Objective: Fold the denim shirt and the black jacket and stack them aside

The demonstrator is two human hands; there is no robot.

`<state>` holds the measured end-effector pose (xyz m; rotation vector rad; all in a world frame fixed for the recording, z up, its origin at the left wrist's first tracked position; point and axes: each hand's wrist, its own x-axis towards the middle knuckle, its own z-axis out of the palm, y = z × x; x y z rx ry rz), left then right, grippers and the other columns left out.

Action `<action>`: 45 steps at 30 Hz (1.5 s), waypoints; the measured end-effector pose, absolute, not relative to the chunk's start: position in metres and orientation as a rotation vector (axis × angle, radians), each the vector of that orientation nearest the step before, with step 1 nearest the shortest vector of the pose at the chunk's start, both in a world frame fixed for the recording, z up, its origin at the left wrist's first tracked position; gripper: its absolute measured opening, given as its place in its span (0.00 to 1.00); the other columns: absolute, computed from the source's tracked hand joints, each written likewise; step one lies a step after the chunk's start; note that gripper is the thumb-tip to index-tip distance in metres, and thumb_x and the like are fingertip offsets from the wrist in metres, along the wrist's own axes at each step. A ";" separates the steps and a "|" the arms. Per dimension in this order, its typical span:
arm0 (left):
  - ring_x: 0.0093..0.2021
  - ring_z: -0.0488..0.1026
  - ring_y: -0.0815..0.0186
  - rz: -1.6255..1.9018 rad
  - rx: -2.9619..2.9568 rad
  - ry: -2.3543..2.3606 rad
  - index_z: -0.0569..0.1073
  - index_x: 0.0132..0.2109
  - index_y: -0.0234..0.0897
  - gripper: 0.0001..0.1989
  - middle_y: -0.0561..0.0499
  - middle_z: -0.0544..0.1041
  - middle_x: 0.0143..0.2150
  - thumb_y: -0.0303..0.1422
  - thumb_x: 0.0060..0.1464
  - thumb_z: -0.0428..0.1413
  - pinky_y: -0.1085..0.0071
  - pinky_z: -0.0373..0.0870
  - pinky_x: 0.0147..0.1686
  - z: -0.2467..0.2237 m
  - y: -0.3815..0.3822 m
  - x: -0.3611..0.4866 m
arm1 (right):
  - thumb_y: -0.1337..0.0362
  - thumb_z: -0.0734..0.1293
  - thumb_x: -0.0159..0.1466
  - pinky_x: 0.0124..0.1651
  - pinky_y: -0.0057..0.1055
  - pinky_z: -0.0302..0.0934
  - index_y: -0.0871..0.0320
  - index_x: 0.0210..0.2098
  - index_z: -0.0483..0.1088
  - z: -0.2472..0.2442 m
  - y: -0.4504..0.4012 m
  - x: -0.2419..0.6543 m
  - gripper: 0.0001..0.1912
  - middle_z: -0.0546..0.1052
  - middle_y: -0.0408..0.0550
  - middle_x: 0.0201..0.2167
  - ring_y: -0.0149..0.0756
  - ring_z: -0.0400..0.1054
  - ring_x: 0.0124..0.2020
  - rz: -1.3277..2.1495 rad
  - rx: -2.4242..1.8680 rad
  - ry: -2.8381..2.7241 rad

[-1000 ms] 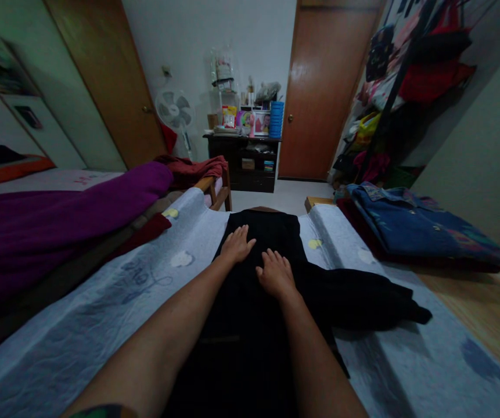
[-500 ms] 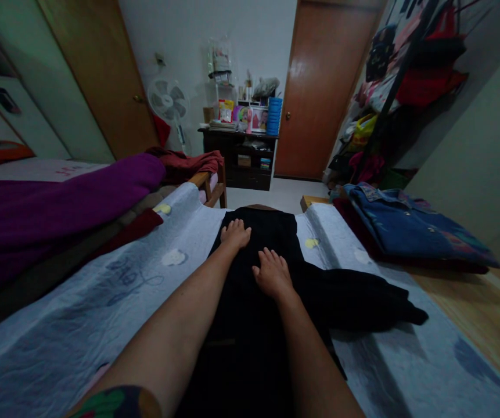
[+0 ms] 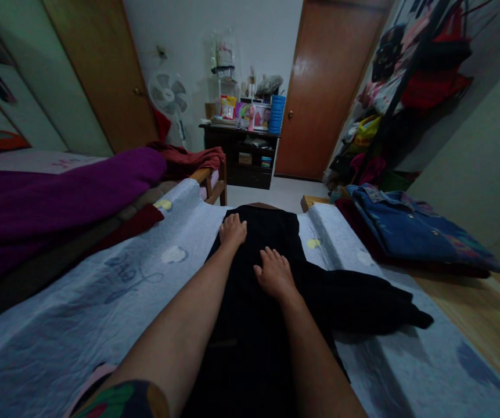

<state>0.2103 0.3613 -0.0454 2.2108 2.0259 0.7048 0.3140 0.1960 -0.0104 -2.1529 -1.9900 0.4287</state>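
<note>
A black long-sleeved garment [image 3: 250, 302] lies spread on a pale blue-grey blanket [image 3: 145, 261], with one sleeve [image 3: 363, 296] stretched out to the right. Its other sleeve cannot be seen. My left hand [image 3: 233, 230] rests palm down near the garment's far left edge, its fingers reaching over the cloth. Closer to me and further right, my right hand [image 3: 274, 271] lies flat on the garment with its fingers extended. Neither hand grips the cloth. My forearms cover part of the near section.
At right, a folded denim jacket [image 3: 419, 226] lies on a dark red cloth over a wooden surface [image 3: 459, 307]. A purple blanket [image 3: 67, 203] is heaped at left. Beyond stand a fan [image 3: 169, 96], a dark cabinet [image 3: 236, 159] and a door [image 3: 315, 87]. Bags hang at right.
My left hand has shifted slightly left and away from me on the cloth. The right hand stays nearly in place. The view has moved a little.
</note>
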 end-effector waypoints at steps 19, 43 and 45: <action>0.64 0.56 0.49 0.562 2.263 2.037 0.59 0.64 0.35 0.28 0.37 0.60 0.65 0.45 0.61 0.42 0.53 0.54 0.59 -0.044 0.364 0.200 | 0.56 0.55 0.66 0.66 0.43 0.35 0.61 0.65 0.53 -0.009 0.197 0.314 0.31 0.51 0.50 0.68 0.43 0.41 0.69 0.451 -2.173 -2.012; 0.47 0.71 0.59 0.756 2.449 1.859 0.72 0.45 0.39 0.13 0.46 0.74 0.45 0.40 0.61 0.48 0.65 0.67 0.46 -0.042 0.362 0.197 | 0.55 0.55 0.66 0.67 0.43 0.35 0.61 0.65 0.54 -0.011 0.198 0.314 0.31 0.51 0.50 0.68 0.43 0.41 0.68 0.443 -2.168 -2.006; 0.48 0.70 0.58 0.752 2.463 1.878 0.72 0.45 0.39 0.14 0.45 0.75 0.45 0.40 0.62 0.47 0.64 0.66 0.47 -0.041 0.362 0.197 | 0.55 0.55 0.66 0.67 0.44 0.35 0.61 0.65 0.54 -0.011 0.198 0.314 0.31 0.52 0.50 0.68 0.44 0.42 0.68 0.440 -2.164 -2.006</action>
